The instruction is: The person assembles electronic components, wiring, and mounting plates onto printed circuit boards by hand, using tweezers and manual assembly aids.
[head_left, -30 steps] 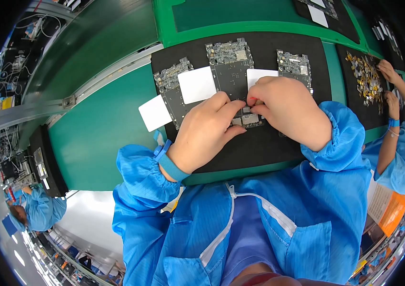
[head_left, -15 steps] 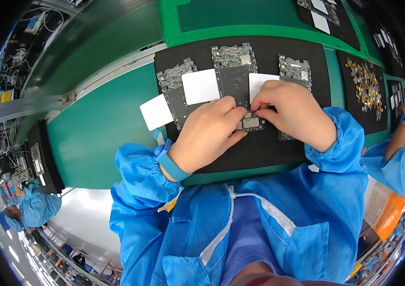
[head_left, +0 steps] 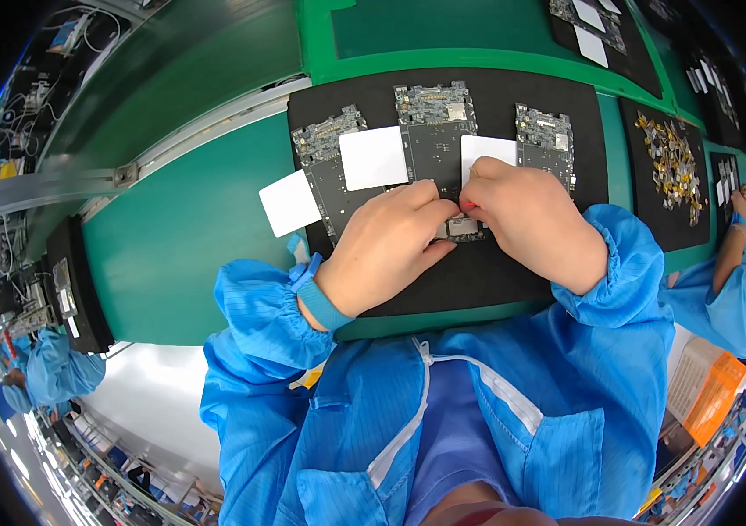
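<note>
Three grey circuit boards lie in a row on a black mat (head_left: 346, 92). My left hand (head_left: 381, 232) is closed over the lower left side of the middle circuit board (head_left: 434, 149), thumb and fingertips near its lower end. My right hand (head_left: 531, 219) comes in from the other side, its thumb and forefinger pinched close to my left fingertips. A bit of red shows between those right fingers; the rest of what they pinch is hidden. The left circuit board (head_left: 324, 167) and the right circuit board (head_left: 546, 136), partly covered by my right hand, lie either side.
White squares (head_left: 374, 158) lie flat against the boards, one white square (head_left: 289, 203) at the far left. A pile of small yellow and silver parts (head_left: 671, 162) sits on another black mat. At the right edge a co-worker's arm (head_left: 728, 254) reaches in. A metal rail (head_left: 48, 197) crosses the left.
My right hand has shifted slightly left and down, its fingers drawn in closer to the left hand. The left hand stays nearly in place on the middle board.
</note>
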`<state>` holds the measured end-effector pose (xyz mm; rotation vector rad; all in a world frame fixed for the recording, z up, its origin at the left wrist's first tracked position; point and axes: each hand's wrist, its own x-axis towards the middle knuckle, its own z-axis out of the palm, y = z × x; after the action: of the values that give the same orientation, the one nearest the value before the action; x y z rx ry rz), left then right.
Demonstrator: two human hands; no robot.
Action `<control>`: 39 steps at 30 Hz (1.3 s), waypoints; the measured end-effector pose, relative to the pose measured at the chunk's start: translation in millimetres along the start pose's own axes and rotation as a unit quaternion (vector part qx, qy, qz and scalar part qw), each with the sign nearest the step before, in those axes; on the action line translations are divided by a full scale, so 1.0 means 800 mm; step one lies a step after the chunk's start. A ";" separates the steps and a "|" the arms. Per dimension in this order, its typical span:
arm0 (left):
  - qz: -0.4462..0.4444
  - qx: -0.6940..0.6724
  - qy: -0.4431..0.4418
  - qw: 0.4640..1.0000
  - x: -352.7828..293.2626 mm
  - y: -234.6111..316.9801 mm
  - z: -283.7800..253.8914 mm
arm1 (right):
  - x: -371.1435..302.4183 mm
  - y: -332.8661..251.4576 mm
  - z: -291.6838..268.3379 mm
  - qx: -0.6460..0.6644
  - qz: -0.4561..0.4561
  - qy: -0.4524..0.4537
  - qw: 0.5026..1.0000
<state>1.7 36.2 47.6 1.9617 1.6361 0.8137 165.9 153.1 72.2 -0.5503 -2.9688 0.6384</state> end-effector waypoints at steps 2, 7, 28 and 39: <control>-0.007 -0.009 -0.002 1.000 -0.001 0.000 0.000 | -0.001 0.003 -0.002 0.007 0.006 -0.006 1.000; -0.014 -0.016 0.035 0.999 0.011 -0.006 -0.022 | 0.008 0.003 -0.027 0.095 0.007 0.028 0.995; -0.034 -0.051 -0.029 0.998 0.041 -0.030 -0.022 | 0.029 0.040 -0.011 0.096 -0.181 -0.017 0.979; -0.031 -0.031 -0.004 0.999 0.038 -0.032 -0.023 | 0.032 0.044 -0.004 0.144 -0.181 -0.061 0.971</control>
<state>-25.8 70.2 47.8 1.8615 1.6386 0.8212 153.9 193.5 60.6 0.0552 -2.8887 1.0617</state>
